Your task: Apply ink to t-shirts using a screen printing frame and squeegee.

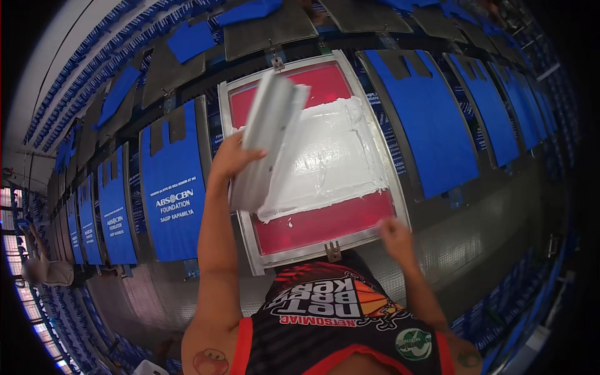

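My left hand [232, 156] is closed on a long grey squeegee [265, 134], which is tilted over the left side of a screen-printing frame [392, 159] and smeared by motion. The frame has a pale metal rim and a red mesh [319, 228]. Thick white ink [322, 153] covers the middle of the mesh, with ridges along its edges. Beside the frame's near right corner is my right hand [396, 239], its fingers curled in and slightly blurred. I see nothing in it.
Blue cut fabric pieces [425, 125] lie on dark boards along the table [437, 231], on both sides and beyond the frame. The left pieces [175, 187] carry white print. Metal clamps [333, 251] sit at the frame's ends. Another person [50, 272] is at the far left.
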`<state>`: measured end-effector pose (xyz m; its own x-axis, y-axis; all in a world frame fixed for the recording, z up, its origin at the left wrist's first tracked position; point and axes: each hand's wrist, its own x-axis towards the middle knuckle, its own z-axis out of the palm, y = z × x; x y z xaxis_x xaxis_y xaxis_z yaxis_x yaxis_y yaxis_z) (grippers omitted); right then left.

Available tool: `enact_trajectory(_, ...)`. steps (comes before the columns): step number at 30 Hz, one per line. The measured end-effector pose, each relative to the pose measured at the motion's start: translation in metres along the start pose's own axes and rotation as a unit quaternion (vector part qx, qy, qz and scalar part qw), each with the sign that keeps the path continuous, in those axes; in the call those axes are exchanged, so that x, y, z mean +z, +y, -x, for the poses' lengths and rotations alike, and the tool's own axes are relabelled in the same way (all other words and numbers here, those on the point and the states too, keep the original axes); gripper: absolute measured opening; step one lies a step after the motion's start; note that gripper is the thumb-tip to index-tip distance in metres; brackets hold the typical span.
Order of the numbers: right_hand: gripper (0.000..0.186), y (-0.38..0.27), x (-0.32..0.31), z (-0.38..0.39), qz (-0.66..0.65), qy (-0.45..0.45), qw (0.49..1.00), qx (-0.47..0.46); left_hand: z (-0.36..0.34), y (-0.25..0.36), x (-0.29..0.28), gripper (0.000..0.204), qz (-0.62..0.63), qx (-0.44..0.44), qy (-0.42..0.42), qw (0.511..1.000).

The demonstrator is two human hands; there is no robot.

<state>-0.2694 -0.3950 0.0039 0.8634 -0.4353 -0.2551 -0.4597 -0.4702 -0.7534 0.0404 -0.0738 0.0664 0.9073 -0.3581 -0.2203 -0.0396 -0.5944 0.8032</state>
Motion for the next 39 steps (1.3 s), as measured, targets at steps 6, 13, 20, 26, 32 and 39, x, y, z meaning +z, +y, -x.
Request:
enact_trajectory(6,0.032,0.005,0.085,0.058,-0.240,-0.320,0.902,0.161,-0.077,0.030,0.063,0.034,-0.297,0.182,0.058,0.936)
enact_trajectory(13,0.029,0.000,0.088,0.057,-0.132,-0.247,0.953,0.118,0.001,-0.022,0.136,0.035,-0.284,0.309,0.200,0.886)
enact_trajectory(20,0.029,-0.002,0.081,0.053,-0.114,-0.262,0.955,0.080,0.073,0.040,0.097,0.038,-0.276,0.199,0.008,0.940)
enact_trajectory(26,0.046,-0.039,0.042,0.023,0.101,-0.409,0.907,-0.005,0.103,0.038,0.121,0.040,-0.294,0.120,-0.058,0.947)
enact_trajectory(32,0.058,-0.135,-0.024,-0.059,0.330,0.093,0.795,-0.500,0.092,0.029,0.130,0.033,-0.329,0.104,-0.088,0.935)
enact_trajectory(39,0.005,-0.044,0.011,-0.091,0.374,-0.036,0.822,-0.428,0.162,-0.064,0.114,0.024,-0.338,0.158,0.140,0.917)
